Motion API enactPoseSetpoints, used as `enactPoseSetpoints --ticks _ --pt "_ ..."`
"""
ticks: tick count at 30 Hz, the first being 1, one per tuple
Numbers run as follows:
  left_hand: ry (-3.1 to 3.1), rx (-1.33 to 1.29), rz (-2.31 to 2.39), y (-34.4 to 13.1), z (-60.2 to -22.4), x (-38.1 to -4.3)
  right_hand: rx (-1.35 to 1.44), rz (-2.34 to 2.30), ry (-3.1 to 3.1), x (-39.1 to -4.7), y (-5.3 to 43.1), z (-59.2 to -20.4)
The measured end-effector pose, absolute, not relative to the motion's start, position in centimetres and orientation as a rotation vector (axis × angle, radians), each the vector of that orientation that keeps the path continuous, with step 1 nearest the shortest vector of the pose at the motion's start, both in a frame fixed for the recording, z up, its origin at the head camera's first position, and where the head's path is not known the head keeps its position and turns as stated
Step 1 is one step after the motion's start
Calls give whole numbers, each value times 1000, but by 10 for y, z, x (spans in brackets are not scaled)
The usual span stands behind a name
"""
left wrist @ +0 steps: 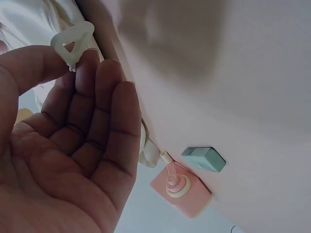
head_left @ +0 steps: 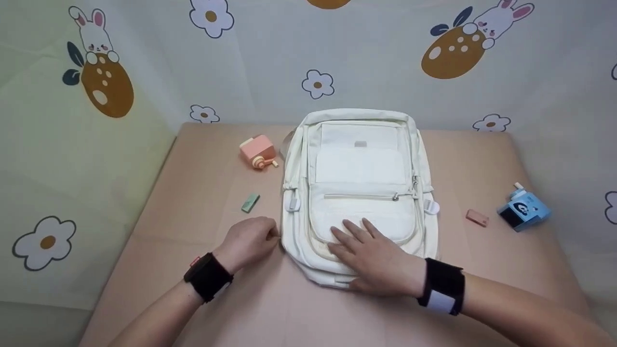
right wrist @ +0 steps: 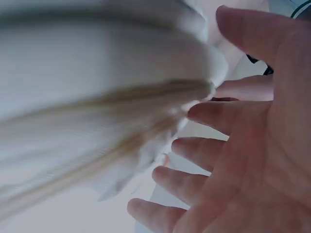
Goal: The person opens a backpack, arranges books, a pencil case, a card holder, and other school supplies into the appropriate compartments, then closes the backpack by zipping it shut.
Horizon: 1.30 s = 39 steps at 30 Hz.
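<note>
A white backpack lies front side up on the table, its silver front zipper closed across the middle. At the bag's lower left edge, my left hand pinches a whitish triangular pull loop between thumb and fingertips. Its other fingers lie side by side, slightly bent. My right hand rests with spread fingers on the lower front of the backpack. In the right wrist view the palm faces the bag's blurred edge.
Left of the bag are a pink crank pencil sharpener and a green eraser. To its right lie a pink eraser and a blue crank pencil sharpener. A patterned curtain hangs behind the table.
</note>
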<state>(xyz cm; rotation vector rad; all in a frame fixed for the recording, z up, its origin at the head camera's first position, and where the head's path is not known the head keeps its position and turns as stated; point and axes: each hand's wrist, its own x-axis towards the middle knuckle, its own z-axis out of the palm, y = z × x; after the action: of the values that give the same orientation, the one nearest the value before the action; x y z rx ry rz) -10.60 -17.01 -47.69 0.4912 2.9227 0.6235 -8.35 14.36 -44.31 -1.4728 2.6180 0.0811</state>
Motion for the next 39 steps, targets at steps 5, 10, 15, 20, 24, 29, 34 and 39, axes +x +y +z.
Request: enactPoseSetpoints --ticks 5,10,15,20,24,29,34,39 --pt "2927 473 627 -170 -478 -105 -1428 50 2670 -79 159 -460" --pt "2920 471 650 -169 -480 -104 -1416 72 2701 -76 160 -471" --pt "2919 483 669 -168 -481 -104 -1415 71 2727 -75 160 -475" --pt "2908 508 673 -167 -481 -100 -1411 69 2727 -75 161 -476" --pt "2876 518 652 -164 -479 -96 -1411 62 2726 -75 162 -476" --pt "2889 569 580 -161 -478 -92 -1409 69 2726 -75 162 -475" --pt "2867 594 563 -158 -478 -88 -1405 62 2726 -74 161 -475" --pt "2835 586 585 -153 -479 -82 -1393 58 2732 -74 158 -475"
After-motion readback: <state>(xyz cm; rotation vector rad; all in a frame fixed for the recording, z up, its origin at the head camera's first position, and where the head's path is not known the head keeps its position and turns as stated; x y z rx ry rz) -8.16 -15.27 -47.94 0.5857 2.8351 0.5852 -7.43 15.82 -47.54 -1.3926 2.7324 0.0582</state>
